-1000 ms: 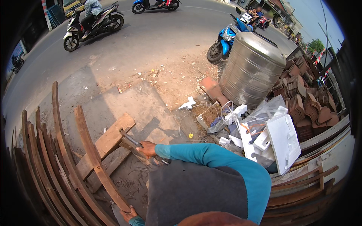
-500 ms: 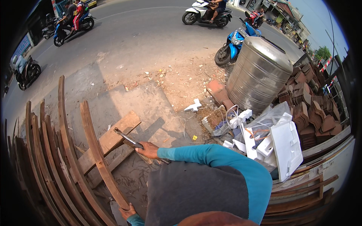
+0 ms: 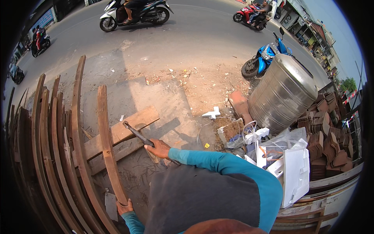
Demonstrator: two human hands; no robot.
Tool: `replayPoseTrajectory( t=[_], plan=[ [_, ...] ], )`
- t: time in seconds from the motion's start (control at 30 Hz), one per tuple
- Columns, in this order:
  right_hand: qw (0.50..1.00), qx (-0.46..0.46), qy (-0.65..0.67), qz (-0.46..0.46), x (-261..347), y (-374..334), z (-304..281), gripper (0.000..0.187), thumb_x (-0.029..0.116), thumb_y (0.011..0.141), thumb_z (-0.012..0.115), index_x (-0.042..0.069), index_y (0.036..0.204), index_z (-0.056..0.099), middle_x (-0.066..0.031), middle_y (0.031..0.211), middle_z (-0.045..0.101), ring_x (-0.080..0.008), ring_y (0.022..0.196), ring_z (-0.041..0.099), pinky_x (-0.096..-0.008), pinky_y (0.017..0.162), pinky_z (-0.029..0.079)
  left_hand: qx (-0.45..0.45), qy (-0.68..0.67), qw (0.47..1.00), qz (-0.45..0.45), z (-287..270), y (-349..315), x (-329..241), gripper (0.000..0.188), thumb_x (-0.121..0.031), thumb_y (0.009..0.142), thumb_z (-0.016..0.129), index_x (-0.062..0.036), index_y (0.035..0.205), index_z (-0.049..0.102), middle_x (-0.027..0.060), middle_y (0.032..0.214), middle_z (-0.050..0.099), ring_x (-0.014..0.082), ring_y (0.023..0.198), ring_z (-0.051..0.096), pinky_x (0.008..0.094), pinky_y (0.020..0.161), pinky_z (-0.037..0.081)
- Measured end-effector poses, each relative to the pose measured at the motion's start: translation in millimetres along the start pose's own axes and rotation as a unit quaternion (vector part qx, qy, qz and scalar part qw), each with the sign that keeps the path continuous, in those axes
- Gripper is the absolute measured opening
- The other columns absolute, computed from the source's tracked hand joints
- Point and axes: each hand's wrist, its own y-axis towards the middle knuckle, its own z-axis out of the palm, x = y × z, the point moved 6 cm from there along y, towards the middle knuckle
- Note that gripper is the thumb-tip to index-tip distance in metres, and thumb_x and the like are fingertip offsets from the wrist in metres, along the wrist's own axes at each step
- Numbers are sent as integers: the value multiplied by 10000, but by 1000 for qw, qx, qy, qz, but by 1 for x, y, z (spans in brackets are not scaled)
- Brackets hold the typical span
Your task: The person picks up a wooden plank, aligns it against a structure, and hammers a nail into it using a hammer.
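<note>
My left hand is closed around the near end of a long wooden beam, whose far end rests across a flat plank on the ground. In my right hand is a dark metal bar with a hooked tip; its tip points away to the left, above the plank and to the right of the beam. A second timber lies under the beam, alongside the plank. The bar's other end shows behind my right hand.
Several upright-looking timbers crowd the left. At right are a dented steel tank, white foam pieces, stacked roof tiles and a parked blue scooter. Other scooters pass on the road.
The view has turned, shifting most nearby things rightward and upward. My left hand and the beam's near end have moved slightly left. The white scooter has passed leftward; both grips stay closed.
</note>
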Motion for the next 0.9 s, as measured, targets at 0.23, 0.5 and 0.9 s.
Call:
replayPoseTrajectory(
  t=[0.23,0.5,0.9],
  plan=[
    [998,8,-20,59,-34,24,7,574,513,962,545,-9,1198,590,-270,1055,659,-409,998,644,-491,858,484,27,-101,994,17,-35,-5,-56,617,-406,699,834,-54,1109,537,247,1025,680,476,979,654,527,831,534],
    [996,0,22,85,-36,28,24,544,509,944,581,-1,1121,647,-255,963,689,-413,942,664,-482,824,491,23,-106,994,-20,-53,-9,-62,601,-405,685,847,-54,1048,521,252,1006,675,477,971,647,532,813,532],
    [991,-5,121,52,-35,38,46,356,379,976,623,41,891,555,-24,605,499,-134,449,480,-314,419,380,140,-33,987,-69,-50,0,-59,632,-493,736,811,-65,1115,542,217,1072,682,406,1026,668,483,874,532]
  ],
)
